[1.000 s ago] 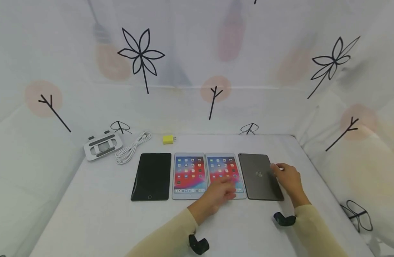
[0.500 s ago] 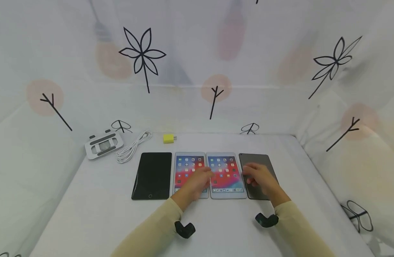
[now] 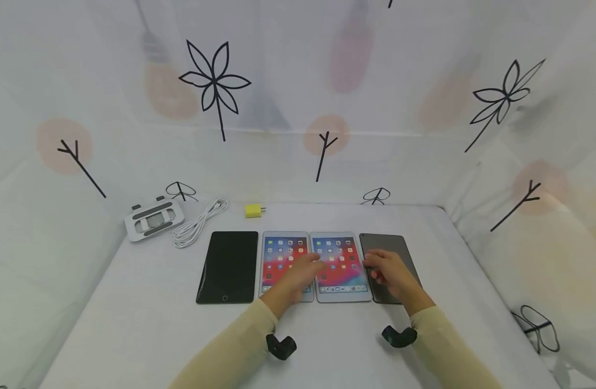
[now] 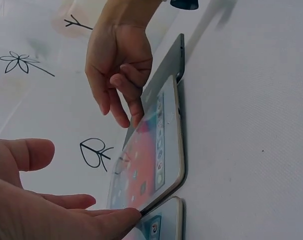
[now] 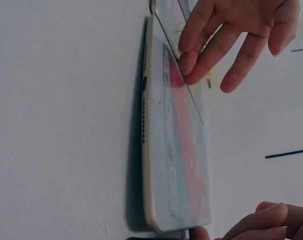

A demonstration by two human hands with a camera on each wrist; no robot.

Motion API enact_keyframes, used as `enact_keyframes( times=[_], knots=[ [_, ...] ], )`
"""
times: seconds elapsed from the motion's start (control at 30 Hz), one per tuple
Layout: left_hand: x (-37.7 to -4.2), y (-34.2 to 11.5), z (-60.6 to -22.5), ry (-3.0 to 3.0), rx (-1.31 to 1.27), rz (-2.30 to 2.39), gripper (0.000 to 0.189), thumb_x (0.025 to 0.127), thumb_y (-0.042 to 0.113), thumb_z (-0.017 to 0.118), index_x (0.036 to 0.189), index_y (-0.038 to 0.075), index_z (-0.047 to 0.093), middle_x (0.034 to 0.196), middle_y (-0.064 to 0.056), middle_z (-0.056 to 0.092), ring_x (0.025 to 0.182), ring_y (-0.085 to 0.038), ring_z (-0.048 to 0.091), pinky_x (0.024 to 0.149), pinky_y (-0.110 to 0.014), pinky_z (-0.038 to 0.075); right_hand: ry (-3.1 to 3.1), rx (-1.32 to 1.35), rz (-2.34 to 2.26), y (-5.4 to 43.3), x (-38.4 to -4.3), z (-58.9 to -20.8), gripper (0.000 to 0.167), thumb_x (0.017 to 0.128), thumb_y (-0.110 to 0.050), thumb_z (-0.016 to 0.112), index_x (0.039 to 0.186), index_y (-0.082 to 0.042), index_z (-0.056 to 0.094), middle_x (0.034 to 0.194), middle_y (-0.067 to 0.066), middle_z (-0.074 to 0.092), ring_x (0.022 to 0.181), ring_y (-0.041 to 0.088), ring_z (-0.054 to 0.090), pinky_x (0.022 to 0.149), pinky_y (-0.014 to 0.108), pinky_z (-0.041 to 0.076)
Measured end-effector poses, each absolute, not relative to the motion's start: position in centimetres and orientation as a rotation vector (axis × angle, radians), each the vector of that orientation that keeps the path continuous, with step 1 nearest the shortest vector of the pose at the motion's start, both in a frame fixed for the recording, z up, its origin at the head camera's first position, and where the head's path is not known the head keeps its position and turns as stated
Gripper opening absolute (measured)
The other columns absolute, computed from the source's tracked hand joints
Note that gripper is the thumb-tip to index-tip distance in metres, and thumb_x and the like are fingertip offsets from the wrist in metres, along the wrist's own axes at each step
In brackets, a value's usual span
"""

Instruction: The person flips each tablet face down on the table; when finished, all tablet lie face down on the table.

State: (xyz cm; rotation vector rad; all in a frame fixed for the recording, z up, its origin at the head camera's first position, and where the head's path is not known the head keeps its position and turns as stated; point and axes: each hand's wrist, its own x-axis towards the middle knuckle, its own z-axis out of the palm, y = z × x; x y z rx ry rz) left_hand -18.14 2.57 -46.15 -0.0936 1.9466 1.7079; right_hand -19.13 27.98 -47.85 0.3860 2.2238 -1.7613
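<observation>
Four-sided flat tablets lie side by side in a row. The white tablet with a lit home screen [image 3: 343,278], right of the middle, lies between my two hands. My left hand [image 3: 295,278] reaches over the other white tablet [image 3: 284,248], fingertips at the seam between the two. In the left wrist view its thumb stands apart from the extended fingers [image 4: 111,220]. My right hand [image 3: 395,275] is over the grey tablet [image 3: 385,242], which lies back side up, its fingertips at the white tablet's right edge. A black tablet [image 3: 228,267] with a dark screen lies leftmost.
Behind the row, at the left, are a white-and-grey stand [image 3: 154,219], a coiled white cable [image 3: 195,227] and a yellow charger plug [image 3: 253,210]. A white cloth with printed flowers [image 3: 268,162] hangs around the back and sides of the white table [image 3: 346,346].
My left hand has moved left, off the right white tablet's screen to its left edge. My right hand has moved left from the grey tablet's outer edge. Both barely moved in the last half second.
</observation>
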Motion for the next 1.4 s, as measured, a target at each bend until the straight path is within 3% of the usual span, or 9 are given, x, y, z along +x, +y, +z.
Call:
enact_keyframes(
  times=[0.17, 0.4, 0.53, 0.67, 0.8, 0.97, 1.17, 1.3, 1.4],
  knots=[
    [-18.5, 2.7, -46.3, 1.891, -0.07, 1.741, 0.063, 0.095, 0.032, 0.067, 0.152, 0.014, 0.046, 0.155, -0.017, 0.042, 0.139, -0.042, 0.041, 0.111, -0.065, 0.036, 2.132, 0.364, -1.954, 27.6, -19.1, -47.3, 0.053, 0.108, -0.025, 0.051, 0.152, 0.002, 0.041, 0.104, 0.001, 0.059, 0.063, 0.007, 0.044, 0.054, 0.02, 0.037],
    [-18.6, 2.7, -46.3, 1.722, -0.069, 1.867, 0.065, 0.095, 0.035, 0.071, 0.153, 0.02, 0.046, 0.155, -0.016, 0.042, 0.142, -0.04, 0.04, 0.112, -0.059, 0.041, 1.876, 0.22, -2.238, 26.1, -18.7, -47.0, 0.035, 0.108, -0.023, 0.051, 0.14, -0.011, 0.06, 0.098, -0.004, 0.06, 0.071, 0.009, 0.048, 0.058, 0.018, 0.04],
    [-18.6, 2.7, -46.4, 1.704, -0.06, 1.871, 0.069, 0.092, 0.045, 0.072, 0.154, 0.027, 0.046, 0.156, -0.016, 0.041, 0.141, -0.039, 0.041, 0.11, -0.06, 0.043, 1.799, 0.149, -2.296, 25.1, -18.3, -47.7, 0.036, 0.108, -0.02, 0.051, 0.143, -0.016, 0.059, 0.112, -0.007, 0.067, 0.092, 0.011, 0.061, 0.075, 0.022, 0.051],
    [-18.6, 2.8, -46.4, 1.719, -0.038, 1.874, 0.073, 0.09, 0.05, 0.073, 0.155, 0.033, 0.045, 0.159, -0.016, 0.037, 0.141, -0.04, 0.041, 0.11, -0.062, 0.042, 1.796, 0.038, -2.271, 23.7, -17.9, -48.4, 0.052, 0.108, -0.021, 0.051, 0.158, -0.015, 0.037, 0.143, -0.001, 0.056, 0.118, 0.015, 0.061, 0.096, 0.034, 0.052],
    [-18.5, 2.8, -46.4, 1.692, -0.016, 1.912, 0.073, 0.092, 0.048, 0.073, 0.156, 0.033, 0.042, 0.161, -0.016, 0.033, 0.141, -0.043, 0.041, 0.113, -0.065, 0.036, 1.785, -0.115, -2.188, 22.1, -17.5, -48.8, 0.062, 0.108, -0.022, 0.05, 0.163, -0.021, 0.022, 0.164, 0.014, 0.029, 0.14, 0.032, 0.045, 0.109, 0.056, 0.044],
    [-18.3, 2.9, -46.5, 1.666, -0.003, 1.963, 0.074, 0.093, 0.042, 0.073, 0.158, 0.03, 0.04, 0.16, -0.017, 0.036, 0.137, -0.041, 0.047, 0.112, -0.065, 0.037, 1.822, -0.202, -2.157, 20.8, -17.2, -49.0, 0.062, 0.107, -0.021, 0.052, 0.163, -0.02, 0.024, 0.17, 0.014, 0.014, 0.152, 0.043, 0.02, 0.111, 0.072, 0.031],
    [-17.9, 2.7, -46.4, 1.497, 0.027, 2.095, 0.082, 0.089, 0.023, 0.075, 0.16, 0.022, 0.035, 0.146, -0.017, 0.053, 0.123, -0.033, 0.06, 0.109, -0.061, 0.043, 2.004, -0.248, -2.064, 20.8, -16.9, -48.8, 0.059, 0.105, -0.017, 0.057, 0.159, -0.012, 0.034, 0.166, 0.012, 0.028, 0.146, 0.038, 0.038, 0.107, 0.061, 0.045],
    [-17.7, 2.6, -46.3, 1.389, 0.059, 2.225, 0.077, 0.09, 0.013, 0.066, 0.16, 0.018, 0.034, 0.15, -0.021, 0.049, 0.122, -0.034, 0.059, 0.108, -0.062, 0.043, 2.248, -0.191, -1.973, 21.9, -17.2, -48.9, 0.054, 0.1, -0.015, 0.065, 0.15, -0.005, 0.048, 0.156, 0.021, 0.043, 0.139, 0.043, 0.047, 0.103, 0.053, 0.051],
    [-17.6, 2.7, -46.3, 1.291, 0.094, 2.319, 0.071, 0.091, 0.007, 0.056, 0.159, 0.015, 0.036, 0.153, -0.022, 0.045, 0.129, -0.037, 0.054, 0.109, -0.06, 0.043, 2.339, -0.015, -1.952, 23.4, -17.7, -49.2, 0.053, 0.097, -0.014, 0.069, 0.145, 0.001, 0.052, 0.146, 0.024, 0.053, 0.127, 0.034, 0.059, 0.096, 0.04, 0.057]
  ],
)
